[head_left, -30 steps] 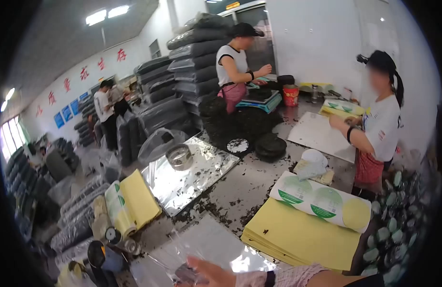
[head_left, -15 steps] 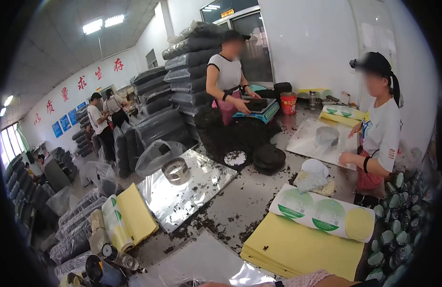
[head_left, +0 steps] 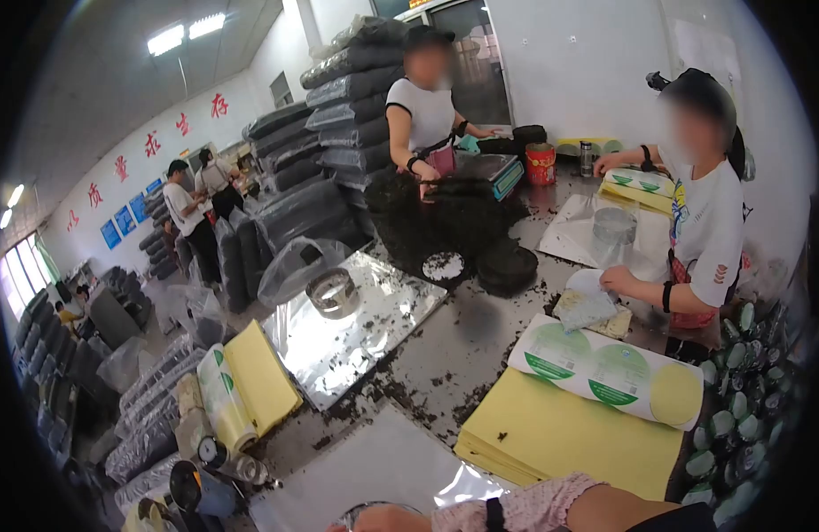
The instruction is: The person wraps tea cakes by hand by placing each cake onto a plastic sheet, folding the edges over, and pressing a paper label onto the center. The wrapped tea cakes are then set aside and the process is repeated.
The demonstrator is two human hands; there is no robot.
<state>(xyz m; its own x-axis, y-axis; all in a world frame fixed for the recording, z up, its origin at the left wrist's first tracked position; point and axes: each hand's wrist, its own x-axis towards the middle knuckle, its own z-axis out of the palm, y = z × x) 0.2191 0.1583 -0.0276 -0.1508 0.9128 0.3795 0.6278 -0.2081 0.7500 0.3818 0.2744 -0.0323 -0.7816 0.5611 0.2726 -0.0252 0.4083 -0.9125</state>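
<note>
My right hand (head_left: 391,519) is at the bottom edge of the view, its fingers mostly cut off, so its grip cannot be made out. It is beside a round metal rim (head_left: 381,507) over a shiny metal sheet (head_left: 374,470). A pink patterned sleeve (head_left: 538,501) and a black band cover my right forearm. To the right of the sheet lies a stack of yellow paper (head_left: 569,434) with a roll of green-and-white printed labels (head_left: 604,368) on it. My left hand is out of view.
Dark loose leaves (head_left: 445,222) cover the table's far side. A metal ring (head_left: 332,293) rests on another shiny sheet (head_left: 365,328). One co-worker (head_left: 423,115) stands by a blue scale (head_left: 507,177), another person (head_left: 706,208) at the right. Bagged dark goods (head_left: 356,115) are piled behind.
My right hand and sleeve have come further into view at the bottom. The right co-worker now reaches to the white discs and the far paper; the far co-worker's hands have moved apart.
</note>
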